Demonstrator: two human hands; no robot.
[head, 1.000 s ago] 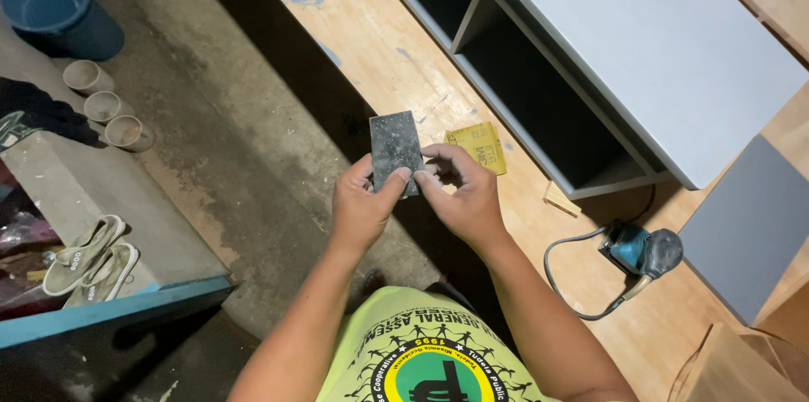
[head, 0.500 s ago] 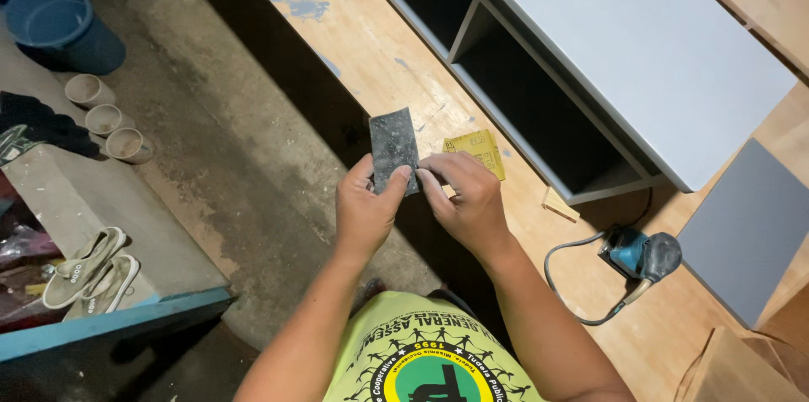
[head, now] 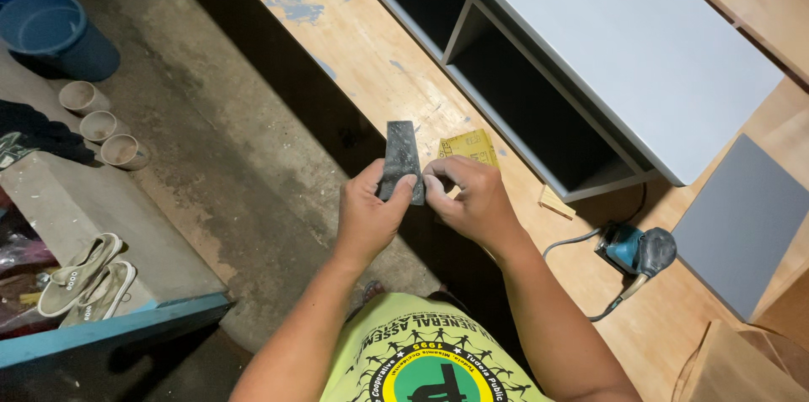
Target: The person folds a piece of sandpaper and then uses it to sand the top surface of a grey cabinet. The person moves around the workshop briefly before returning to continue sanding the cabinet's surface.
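Note:
Both hands meet in front of my chest over the edge of a wooden workbench (head: pixel 354 40). My left hand (head: pixel 366 217) pinches the lower part of a dark grey sheet of sandpaper (head: pixel 399 153), which stands upright and looks narrow, as if folded lengthwise. My right hand (head: pixel 472 200) touches the sheet's right edge with thumb and fingertips curled onto it. A yellow piece of sandpaper (head: pixel 470 147) lies on the bench just behind my right hand.
A grey cabinet (head: pixel 607 40) with open compartments lies on the bench. A blue power sander (head: pixel 636 249) with its cord and a grey panel (head: pixel 742 221) lie to the right. Left: blue buckets (head: pixel 55 31), small cups (head: pixel 101 125), shoes (head: pixel 84 276) on a ledge.
The sandpaper sheet looks narrower now than a second ago, as if folded along its length. Both hands stay on it; the view has shifted slightly.

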